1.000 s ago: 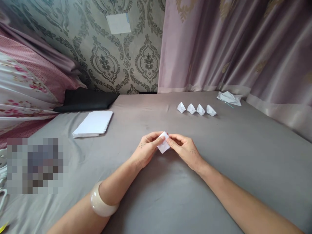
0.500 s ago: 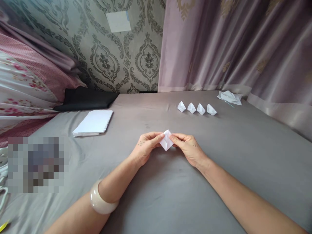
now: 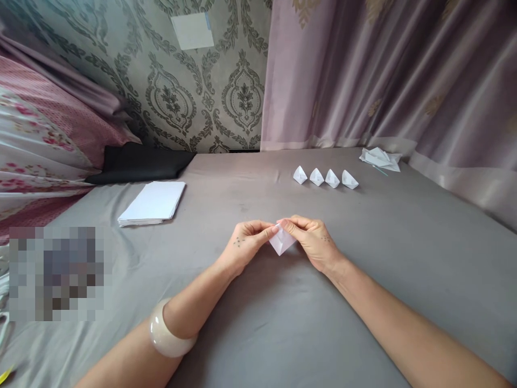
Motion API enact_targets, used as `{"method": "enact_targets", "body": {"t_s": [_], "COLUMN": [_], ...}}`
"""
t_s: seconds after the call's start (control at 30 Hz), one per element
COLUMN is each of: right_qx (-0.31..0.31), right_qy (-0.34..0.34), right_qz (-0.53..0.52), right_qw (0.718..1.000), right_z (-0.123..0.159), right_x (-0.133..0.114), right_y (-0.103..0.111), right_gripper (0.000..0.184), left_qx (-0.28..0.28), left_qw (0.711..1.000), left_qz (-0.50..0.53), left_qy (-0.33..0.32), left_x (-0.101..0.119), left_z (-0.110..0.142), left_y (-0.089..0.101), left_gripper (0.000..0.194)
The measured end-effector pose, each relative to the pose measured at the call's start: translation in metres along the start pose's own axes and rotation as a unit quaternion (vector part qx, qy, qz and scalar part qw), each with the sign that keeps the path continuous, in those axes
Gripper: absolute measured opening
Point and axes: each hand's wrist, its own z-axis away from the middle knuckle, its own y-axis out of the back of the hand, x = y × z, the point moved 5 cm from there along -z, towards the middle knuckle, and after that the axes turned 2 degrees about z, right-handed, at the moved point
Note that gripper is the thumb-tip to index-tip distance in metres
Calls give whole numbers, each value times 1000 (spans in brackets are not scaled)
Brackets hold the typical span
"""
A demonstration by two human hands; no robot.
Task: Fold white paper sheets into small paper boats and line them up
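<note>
A small folded white paper piece [image 3: 281, 244] hangs point-down just above the grey sheet [image 3: 283, 323] at the centre of the view. My left hand [image 3: 248, 245] pinches its upper left edge with thumb and fingers closed. My right hand [image 3: 313, 242] pinches its top from the right, fingers curled over it. The fingers cover the upper part of the paper. A pale bangle [image 3: 167, 334] sits on my left forearm.
Several finished paper boats [image 3: 325, 178] stand in a row farther back. A stack of white sheets [image 3: 152, 203] lies at the left, beside a black cushion [image 3: 141, 161]. Crumpled paper scraps [image 3: 379, 159] lie by the pink curtain [image 3: 383, 70]. Floral bedding [image 3: 36, 140] piles up at far left.
Both hands have turned the paper piece so that its point faces down, and my right fingers have come over its top. The hands stay at the same spot.
</note>
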Motion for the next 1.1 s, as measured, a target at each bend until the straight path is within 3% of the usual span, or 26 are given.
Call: {"method": "enact_targets", "body": {"t_s": [0.17, 0.37, 0.53, 0.67, 0.8, 0.9, 1.0, 1.1], "right_qx": [-3, -59, -21, -27, -67, -50, -8, 29], "right_qy": [-57, -78, -107, -114, -92, -77, -30, 29], "right_qz": [-46, 17, 28, 33, 43, 90, 190, 299], "right_qw": [997, 995, 994, 993, 993, 992, 981, 953], "right_z": [-3, -2, -4, -3, -2, -3, -4, -4], "right_x": [10, 14, 18, 17, 13, 13, 12, 10], "right_y": [3, 1, 6, 6, 2, 3, 5, 4], "right_gripper": [32, 39, 38, 38, 32, 28, 24, 17], "left_qx": [4, 60, 20, 0, 21, 41, 67, 81], "left_qw": [999, 997, 991, 992, 993, 986, 958, 922], "left_qz": [-3, 3, 53, 39, -22, -127, -275, -379], "left_qy": [32, 54, 117, 121, 117, 99, 38, -6], "left_x": [-5, -9, -19, -20, -17, -12, -3, 1], "left_z": [-2, -5, -8, -8, -7, -6, -4, -2], "left_y": [4, 12, 12, 13, 16, 17, 17, 16], "left_gripper": [29, 32, 39, 35, 38, 40, 38, 34]}}
